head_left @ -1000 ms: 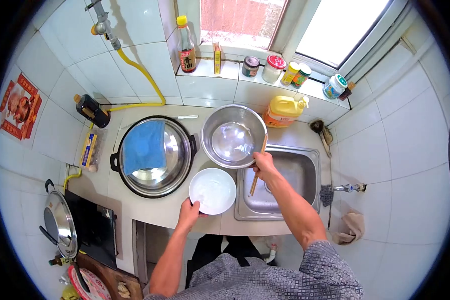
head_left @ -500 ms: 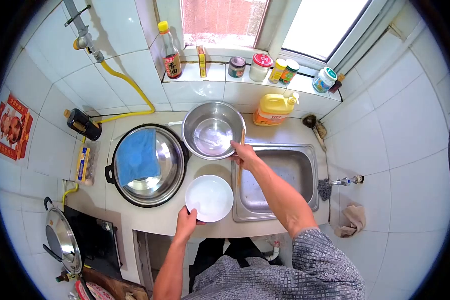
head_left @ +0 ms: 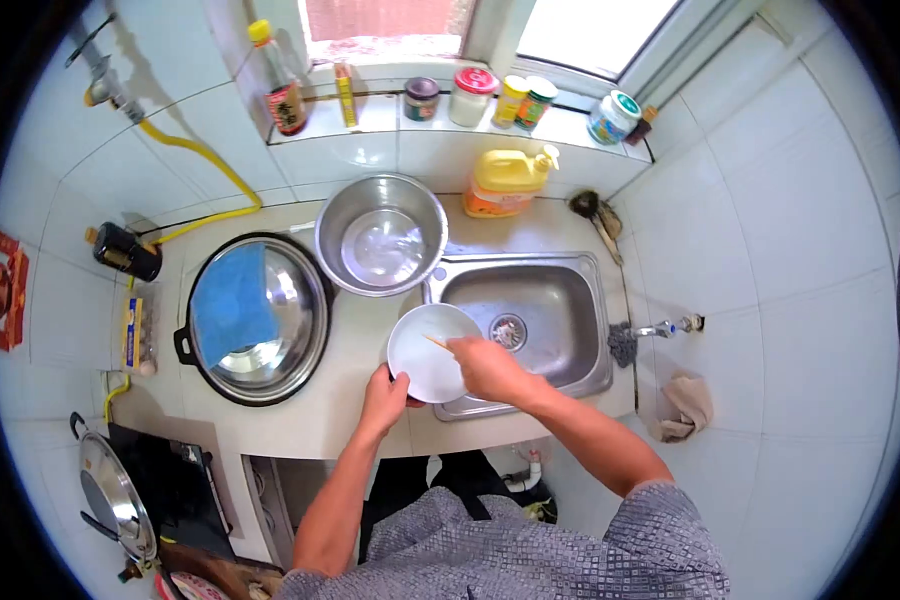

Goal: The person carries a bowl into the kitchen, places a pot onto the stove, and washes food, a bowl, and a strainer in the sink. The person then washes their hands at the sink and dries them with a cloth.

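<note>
My left hand (head_left: 381,400) grips the near-left rim of a white bowl (head_left: 417,368), thumb over the edge. The bowl overlaps the left rim of the steel sink (head_left: 560,300) in this view. Closed around wooden chopsticks (head_left: 436,342), my right hand (head_left: 491,369) is over the bowl's right side. The chopstick tips point left into the bowl, and the rest of their length is hidden by the hand. Just behind the bowl stands a steel basin (head_left: 382,245).
Left of the basin, a blue cloth (head_left: 232,305) lies on a large lidded pot (head_left: 295,345). A yellow pump jug (head_left: 503,184) stands behind the sink. The faucet (head_left: 660,329) juts from the right wall. Bottles and jars line the windowsill (head_left: 370,112).
My right hand has moved from the basin's rim down to the bowl, bringing the chopsticks into it. The bowl has shifted right, towards the sink. The whole view has shifted as well.
</note>
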Demonstrator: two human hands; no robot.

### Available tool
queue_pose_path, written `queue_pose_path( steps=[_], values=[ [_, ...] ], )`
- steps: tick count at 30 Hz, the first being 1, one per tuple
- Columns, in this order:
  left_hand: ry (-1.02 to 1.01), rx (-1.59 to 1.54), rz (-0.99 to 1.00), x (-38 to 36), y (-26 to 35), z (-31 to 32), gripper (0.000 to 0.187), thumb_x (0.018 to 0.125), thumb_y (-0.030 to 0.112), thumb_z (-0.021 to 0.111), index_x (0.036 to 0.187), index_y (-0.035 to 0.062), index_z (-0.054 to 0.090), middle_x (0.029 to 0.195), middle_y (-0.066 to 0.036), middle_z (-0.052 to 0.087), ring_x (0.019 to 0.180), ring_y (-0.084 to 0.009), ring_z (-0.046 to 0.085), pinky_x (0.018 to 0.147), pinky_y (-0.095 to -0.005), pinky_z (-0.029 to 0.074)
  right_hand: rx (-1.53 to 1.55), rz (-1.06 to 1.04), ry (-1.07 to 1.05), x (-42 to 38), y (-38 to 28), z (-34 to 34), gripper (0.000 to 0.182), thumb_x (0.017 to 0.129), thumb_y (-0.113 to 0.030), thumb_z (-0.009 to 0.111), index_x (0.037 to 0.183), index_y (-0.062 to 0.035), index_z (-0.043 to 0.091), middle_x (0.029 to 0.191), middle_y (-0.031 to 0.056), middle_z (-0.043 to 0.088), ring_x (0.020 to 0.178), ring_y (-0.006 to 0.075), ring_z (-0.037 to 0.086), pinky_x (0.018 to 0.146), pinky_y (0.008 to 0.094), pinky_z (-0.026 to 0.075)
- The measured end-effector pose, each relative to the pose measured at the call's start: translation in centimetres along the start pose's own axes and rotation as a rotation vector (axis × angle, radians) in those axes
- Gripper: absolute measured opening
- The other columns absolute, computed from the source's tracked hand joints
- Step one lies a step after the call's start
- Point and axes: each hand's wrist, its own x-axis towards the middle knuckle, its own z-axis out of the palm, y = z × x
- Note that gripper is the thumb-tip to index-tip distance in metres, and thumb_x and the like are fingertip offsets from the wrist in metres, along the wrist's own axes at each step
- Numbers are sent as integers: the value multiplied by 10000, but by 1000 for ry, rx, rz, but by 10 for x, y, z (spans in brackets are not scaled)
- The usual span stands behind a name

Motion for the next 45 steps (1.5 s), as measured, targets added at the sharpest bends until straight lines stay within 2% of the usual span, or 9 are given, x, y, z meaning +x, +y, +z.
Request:
queue_pose_path(
  steps=[6, 9, 15, 21, 25, 28, 33, 41, 45],
  values=[
    [-83, 128, 26, 28, 0, 62, 300, 938, 74, 442, 1170, -111, 491, 1014, -212, 644, 759, -293, 707, 587, -378, 633, -150, 99, 174, 5, 60, 45, 204, 872, -123, 565, 984, 29, 644, 892, 248, 676, 799, 413, 673, 693, 514, 534],
    [-92, 257, 59, 42, -1, 88, 294, 920, 86, 468, 1123, -120, 522, 957, -223, 661, 747, -297, 710, 585, -384, 626, -283, 353, -63, -1, 78, 22, 525, 978, -475, 448, 830, -39, 699, 777, 208, 695, 730, 408, 683, 654, 489, 543],
    [-119, 454, 109, 78, -42, 126, 309, 899, 102, 487, 1099, -126, 543, 898, -246, 675, 672, -314, 714, 573, -404, 596, -106, 212, 264, -23, 136, 42, 501, 995, -437, 443, 892, -9, 681, 820, 245, 686, 804, 428, 672, 712, 538, 520],
    [-162, 318, 2, 80, -51, 155, 318, 895, 107, 481, 1095, -134, 540, 867, -249, 675, 647, -312, 716, 560, -412, 585, -10, 632, -23, -26, 144, -4, 340, 960, -314, 512, 927, -2, 644, 876, 269, 673, 849, 466, 640, 755, 540, 506],
    [-218, 358, -24, 81, -43, 167, 320, 908, 81, 465, 1134, -141, 505, 930, -217, 643, 717, -304, 702, 567, -381, 619, -3, 394, 193, -36, 180, 37, 390, 960, -344, 491, 951, 5, 664, 900, 287, 670, 891, 457, 654, 737, 566, 503],
    [-145, 378, 32, 84, -48, 168, 320, 897, 110, 488, 1095, -138, 536, 873, -245, 671, 633, -317, 712, 540, -400, 583, 198, 268, 324, -38, 198, 43, 459, 996, -413, 465, 928, -13, 680, 831, 211, 687, 770, 399, 659, 682, 483, 501],
    [-155, 345, -32, 80, -43, 168, 322, 900, 102, 486, 1098, -149, 527, 924, -244, 665, 675, -321, 713, 555, -395, 600, 877, 798, 37, -33, 167, -40, 540, 974, -542, 476, 894, -53, 691, 592, 7, 489, 452, 113, 388, 427, 297, 293],
    [-134, 256, -62, 75, -51, 168, 304, 905, 70, 468, 1107, -152, 511, 961, -252, 648, 732, -326, 711, 568, -398, 629, 1534, 146, 689, -21, 134, -120, 587, 1011, -567, 405, 630, -123, 455, 583, -11, 454, 490, 86, 375, 453, 276, 269],
    [-145, 288, -35, 70, -48, 165, 304, 911, 76, 470, 1110, -151, 506, 930, -239, 649, 690, -325, 711, 553, -388, 618, 1045, 301, 683, -20, 143, -43, 526, 1012, -515, 459, 707, -89, 513, 629, -10, 489, 570, 100, 450, 526, 262, 358]
  ],
)
